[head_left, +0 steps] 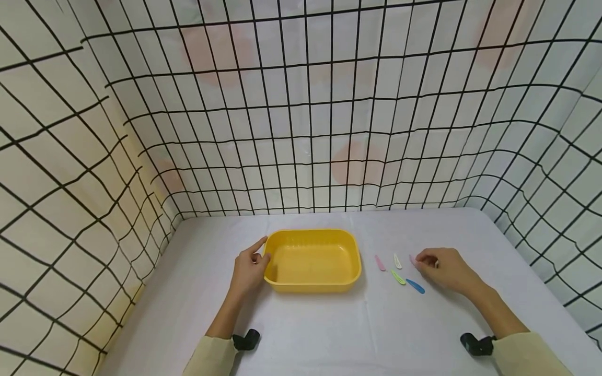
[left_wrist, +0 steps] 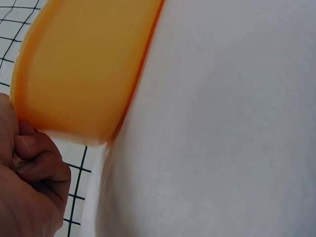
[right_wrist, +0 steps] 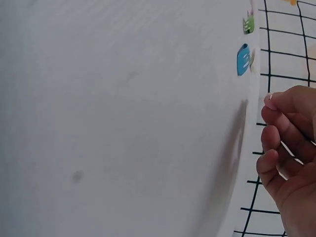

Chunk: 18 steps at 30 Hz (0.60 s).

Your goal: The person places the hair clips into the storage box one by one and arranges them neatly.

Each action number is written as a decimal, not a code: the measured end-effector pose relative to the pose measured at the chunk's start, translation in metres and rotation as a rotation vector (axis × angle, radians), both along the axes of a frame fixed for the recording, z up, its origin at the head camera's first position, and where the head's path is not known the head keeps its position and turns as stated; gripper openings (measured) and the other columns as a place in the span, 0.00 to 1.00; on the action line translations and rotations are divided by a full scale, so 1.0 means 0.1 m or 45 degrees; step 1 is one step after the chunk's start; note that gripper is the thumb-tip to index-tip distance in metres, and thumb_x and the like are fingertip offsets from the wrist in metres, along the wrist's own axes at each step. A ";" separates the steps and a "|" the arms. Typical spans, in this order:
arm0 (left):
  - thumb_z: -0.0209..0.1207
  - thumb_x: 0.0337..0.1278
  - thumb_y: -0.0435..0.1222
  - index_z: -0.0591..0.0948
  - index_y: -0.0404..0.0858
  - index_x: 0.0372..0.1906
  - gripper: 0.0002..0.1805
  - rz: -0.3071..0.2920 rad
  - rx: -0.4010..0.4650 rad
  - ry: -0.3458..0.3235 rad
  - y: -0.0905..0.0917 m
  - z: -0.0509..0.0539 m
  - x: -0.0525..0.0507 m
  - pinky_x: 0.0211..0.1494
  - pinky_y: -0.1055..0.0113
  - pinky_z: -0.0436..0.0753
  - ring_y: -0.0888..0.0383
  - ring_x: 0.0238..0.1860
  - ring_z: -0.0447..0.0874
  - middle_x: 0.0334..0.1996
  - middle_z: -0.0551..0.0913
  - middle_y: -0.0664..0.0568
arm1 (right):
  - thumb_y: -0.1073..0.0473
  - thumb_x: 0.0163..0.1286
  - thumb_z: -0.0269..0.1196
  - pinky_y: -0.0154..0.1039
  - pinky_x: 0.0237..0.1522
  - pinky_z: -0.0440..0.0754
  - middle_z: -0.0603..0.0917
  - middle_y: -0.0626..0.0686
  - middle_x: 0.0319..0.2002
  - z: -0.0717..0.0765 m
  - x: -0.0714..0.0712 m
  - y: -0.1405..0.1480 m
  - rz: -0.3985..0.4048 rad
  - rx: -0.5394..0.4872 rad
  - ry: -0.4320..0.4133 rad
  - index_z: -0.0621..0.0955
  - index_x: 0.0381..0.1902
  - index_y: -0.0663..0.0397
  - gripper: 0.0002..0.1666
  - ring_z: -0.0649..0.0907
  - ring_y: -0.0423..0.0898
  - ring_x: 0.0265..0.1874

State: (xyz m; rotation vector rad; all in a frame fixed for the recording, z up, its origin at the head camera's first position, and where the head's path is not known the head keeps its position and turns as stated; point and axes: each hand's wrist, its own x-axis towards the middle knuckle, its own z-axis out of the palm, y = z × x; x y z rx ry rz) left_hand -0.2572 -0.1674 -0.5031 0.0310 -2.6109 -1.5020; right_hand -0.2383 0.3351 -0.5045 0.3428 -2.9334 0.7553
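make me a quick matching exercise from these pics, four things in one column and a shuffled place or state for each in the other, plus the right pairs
Things:
1. left hand
2. right hand
3. plastic tray
4. blue hair clip

Places or states:
A. yellow, with nothing inside
B. pinching a pink hair clip
C. lying beside the green hair clip, on its right
D. holding the left end of the plastic tray

Right pairs: 1-D, 2-B, 3-A, 4-C
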 end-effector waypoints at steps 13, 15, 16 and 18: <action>0.61 0.65 0.37 0.77 0.50 0.71 0.29 0.008 0.036 0.003 0.02 0.00 0.02 0.18 0.72 0.61 0.61 0.14 0.58 0.13 0.66 0.55 | 0.52 0.69 0.69 0.32 0.33 0.78 0.85 0.45 0.31 0.28 -0.04 -0.34 0.037 -0.138 -0.041 0.88 0.45 0.51 0.11 0.78 0.44 0.33; 0.61 0.66 0.37 0.77 0.50 0.72 0.29 0.007 0.039 0.002 0.02 0.00 0.02 0.18 0.72 0.61 0.61 0.14 0.58 0.13 0.66 0.55 | 0.52 0.69 0.69 0.32 0.33 0.79 0.86 0.47 0.32 0.32 -0.05 -0.41 0.036 -0.171 -0.063 0.88 0.45 0.50 0.12 0.79 0.45 0.33; 0.61 0.66 0.37 0.77 0.50 0.72 0.29 0.007 0.039 0.001 0.02 0.00 0.02 0.18 0.72 0.61 0.61 0.14 0.58 0.13 0.65 0.55 | 0.51 0.69 0.69 0.32 0.34 0.80 0.87 0.48 0.32 0.34 -0.06 -0.45 0.036 -0.188 -0.070 0.88 0.45 0.50 0.12 0.79 0.45 0.33; 0.61 0.66 0.37 0.77 0.49 0.72 0.29 0.010 0.042 0.001 0.02 -0.01 0.02 0.17 0.72 0.61 0.61 0.14 0.58 0.13 0.65 0.55 | 0.51 0.69 0.69 0.31 0.34 0.81 0.88 0.48 0.33 0.36 -0.06 -0.52 0.046 -0.219 -0.074 0.88 0.46 0.51 0.12 0.80 0.44 0.33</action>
